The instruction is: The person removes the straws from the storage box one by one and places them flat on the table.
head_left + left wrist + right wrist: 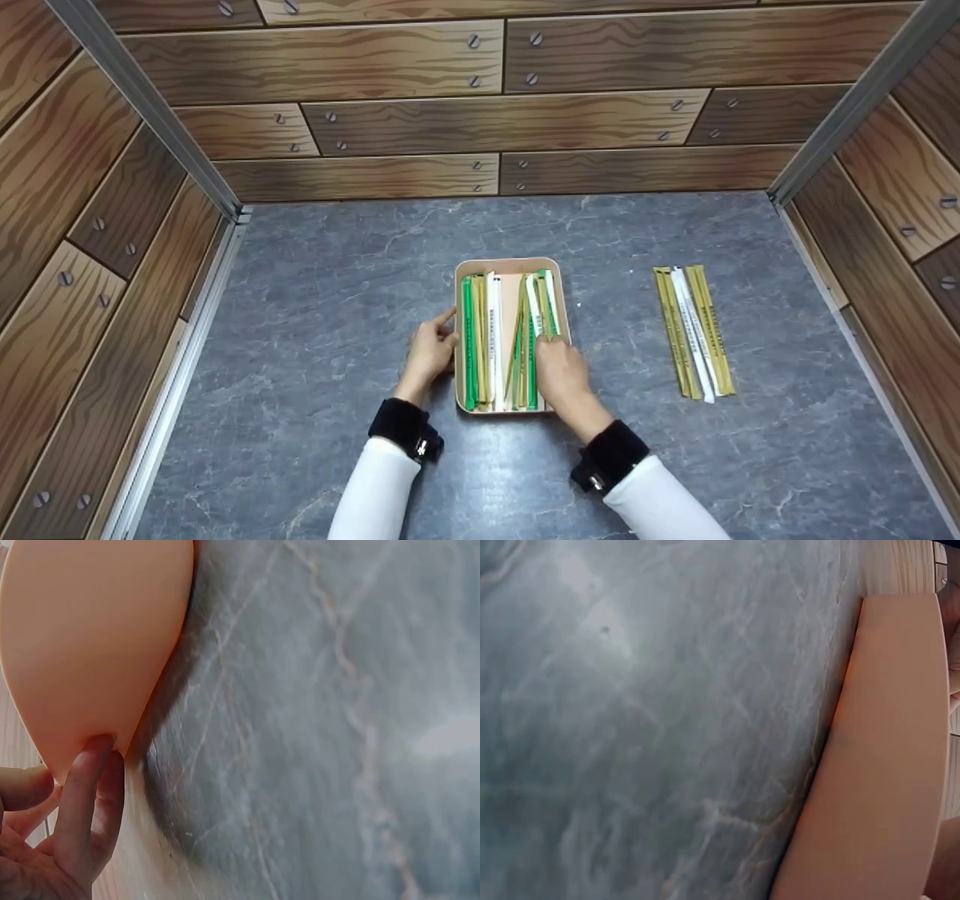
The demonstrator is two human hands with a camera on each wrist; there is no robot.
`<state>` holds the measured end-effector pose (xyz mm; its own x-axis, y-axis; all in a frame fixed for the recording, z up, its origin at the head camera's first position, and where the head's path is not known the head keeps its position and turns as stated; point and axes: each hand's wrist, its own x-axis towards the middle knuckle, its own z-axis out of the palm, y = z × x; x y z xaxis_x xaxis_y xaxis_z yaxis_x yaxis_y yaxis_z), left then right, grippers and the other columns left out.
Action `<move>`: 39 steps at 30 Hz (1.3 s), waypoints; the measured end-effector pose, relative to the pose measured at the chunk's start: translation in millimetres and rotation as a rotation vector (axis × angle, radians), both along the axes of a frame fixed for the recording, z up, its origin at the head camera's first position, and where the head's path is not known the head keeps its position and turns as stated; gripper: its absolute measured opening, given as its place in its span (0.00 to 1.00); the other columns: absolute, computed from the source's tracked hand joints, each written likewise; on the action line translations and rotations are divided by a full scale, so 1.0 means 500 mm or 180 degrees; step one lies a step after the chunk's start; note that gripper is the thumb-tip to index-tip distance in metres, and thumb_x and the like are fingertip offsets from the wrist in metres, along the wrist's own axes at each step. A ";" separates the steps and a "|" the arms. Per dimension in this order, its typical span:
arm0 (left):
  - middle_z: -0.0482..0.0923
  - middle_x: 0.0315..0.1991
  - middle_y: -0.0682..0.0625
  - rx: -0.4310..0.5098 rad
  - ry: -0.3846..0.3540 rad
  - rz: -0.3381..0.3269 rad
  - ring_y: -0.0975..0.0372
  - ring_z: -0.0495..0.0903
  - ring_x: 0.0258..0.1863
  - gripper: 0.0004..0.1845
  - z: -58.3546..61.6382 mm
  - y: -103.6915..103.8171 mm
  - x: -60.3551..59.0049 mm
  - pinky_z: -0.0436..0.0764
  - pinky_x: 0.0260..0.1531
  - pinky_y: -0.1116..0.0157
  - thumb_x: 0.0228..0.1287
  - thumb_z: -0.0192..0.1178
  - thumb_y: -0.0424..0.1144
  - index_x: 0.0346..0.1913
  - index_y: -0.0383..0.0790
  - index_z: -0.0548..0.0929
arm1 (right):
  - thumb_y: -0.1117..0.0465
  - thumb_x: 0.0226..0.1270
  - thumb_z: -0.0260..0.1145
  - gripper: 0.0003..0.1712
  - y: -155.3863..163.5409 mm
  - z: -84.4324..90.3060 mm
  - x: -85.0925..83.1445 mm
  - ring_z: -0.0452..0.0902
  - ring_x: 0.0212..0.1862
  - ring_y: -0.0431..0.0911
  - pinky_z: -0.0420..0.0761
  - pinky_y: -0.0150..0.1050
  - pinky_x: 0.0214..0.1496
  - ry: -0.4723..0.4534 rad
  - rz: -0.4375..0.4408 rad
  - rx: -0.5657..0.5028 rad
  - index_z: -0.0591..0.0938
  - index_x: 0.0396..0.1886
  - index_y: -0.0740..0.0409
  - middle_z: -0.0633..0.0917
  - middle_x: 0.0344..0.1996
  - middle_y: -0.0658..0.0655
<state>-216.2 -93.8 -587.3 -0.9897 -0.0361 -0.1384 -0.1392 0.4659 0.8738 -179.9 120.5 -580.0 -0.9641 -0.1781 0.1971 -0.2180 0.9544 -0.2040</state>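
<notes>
A few wrapped sticks point(694, 332) lay sorted at three o'clock on the bench point(315, 300); most remained in the tray point(511, 267), left hand point(429, 351) fingers steadying its rim, right hand point(559, 371) fingers pinching a green-and-white stick point(541, 300).

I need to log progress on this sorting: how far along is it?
Looks done: a small row of wrapped sticks, yellow and white, lies on the table right of the tray. In hand: the left hand touches the tray's side while the right hand reaches among its sticks. Left: many green, yellow and white packets in the tray.
</notes>
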 end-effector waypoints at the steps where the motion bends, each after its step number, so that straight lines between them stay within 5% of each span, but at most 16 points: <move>1: 0.82 0.37 0.44 -0.0006 0.0011 0.0001 0.57 0.81 0.35 0.27 0.000 0.000 0.000 0.81 0.35 0.61 0.65 0.58 0.27 0.67 0.42 0.75 | 0.78 0.55 0.63 0.03 0.000 -0.001 0.000 0.78 0.21 0.62 0.79 0.51 0.17 -0.0002 0.0009 -0.0013 0.80 0.30 0.72 0.78 0.21 0.68; 17: 0.83 0.37 0.43 -0.0032 -0.0004 0.0004 0.57 0.82 0.35 0.27 0.000 0.000 0.000 0.82 0.37 0.62 0.65 0.59 0.27 0.67 0.43 0.76 | 0.75 0.56 0.60 0.04 0.009 -0.006 -0.009 0.78 0.20 0.61 0.77 0.52 0.17 -0.0250 -0.0008 -0.0142 0.80 0.31 0.68 0.80 0.20 0.66; 24: 0.82 0.37 0.43 -0.0043 0.0041 -0.0028 0.56 0.82 0.35 0.27 0.002 -0.002 0.001 0.81 0.35 0.61 0.65 0.59 0.27 0.67 0.42 0.75 | 0.75 0.52 0.63 0.25 0.013 0.004 -0.014 0.76 0.20 0.57 0.76 0.47 0.16 -0.0744 -0.0250 -0.0545 0.78 0.54 0.66 0.83 0.27 0.66; 34: 0.82 0.35 0.42 -0.0036 0.0149 -0.0075 0.56 0.82 0.34 0.26 0.000 -0.003 0.001 0.81 0.35 0.61 0.65 0.58 0.25 0.66 0.39 0.76 | 0.71 0.57 0.66 0.21 0.019 0.011 -0.013 0.80 0.26 0.58 0.79 0.47 0.21 -0.0702 -0.0262 -0.0943 0.82 0.53 0.64 0.86 0.35 0.65; 39: 0.82 0.35 0.42 -0.0045 0.0158 -0.0075 0.56 0.82 0.34 0.26 0.000 -0.004 0.001 0.81 0.34 0.61 0.64 0.58 0.25 0.66 0.39 0.76 | 0.72 0.58 0.64 0.22 0.023 0.023 -0.012 0.78 0.23 0.49 0.78 0.41 0.22 -0.0773 -0.0204 -0.1303 0.81 0.54 0.64 0.85 0.27 0.56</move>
<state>-215.7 -95.7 -587.1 -0.9960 -0.0142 -0.0886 -0.0845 0.4808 0.8727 -185.6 132.0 -568.7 -0.9974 -0.0716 0.0063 -0.0609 0.7950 -0.6036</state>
